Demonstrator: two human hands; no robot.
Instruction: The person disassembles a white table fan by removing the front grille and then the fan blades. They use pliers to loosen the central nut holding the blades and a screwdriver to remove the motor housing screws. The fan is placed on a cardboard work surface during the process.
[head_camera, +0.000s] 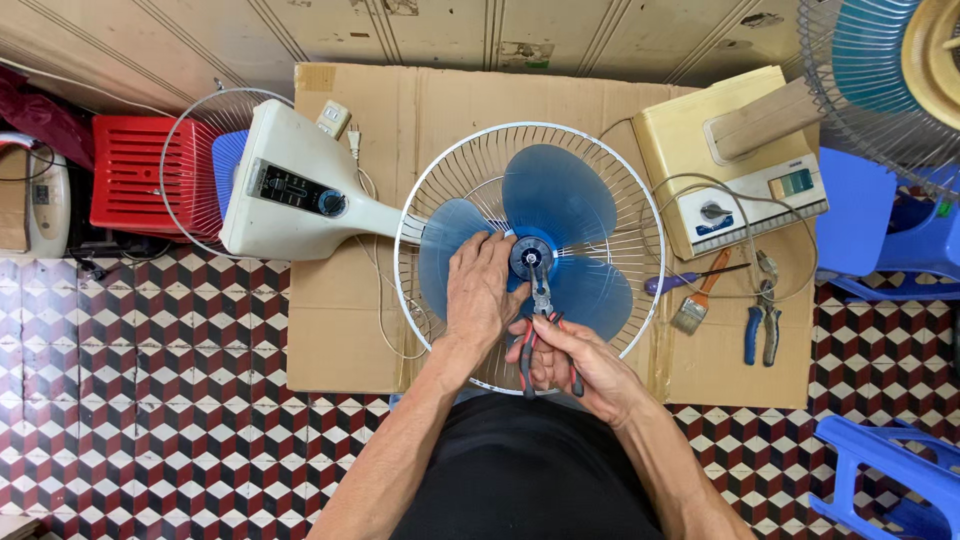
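Note:
A fan lies face-up on flattened cardboard (340, 330), its white wire guard (640, 215) open around three translucent blue blades (560, 190). My left hand (478, 290) rests flat on the left blade, fingers by the blue hub (530, 252). My right hand (565, 360) grips red-and-black-handled pliers (541, 300), whose jaws meet the hub's centre. The fan's cream base (290, 190) with its control panel stretches off to the left.
A cream fan base (730, 170) with loose wire sits at right, beside a purple-handled screwdriver (680, 280), a paintbrush (692, 308) and blue-handled pliers (762, 325). Red crate (130, 175) at left, blue plastic stools (890, 470) at right, another fan (880, 70) top right.

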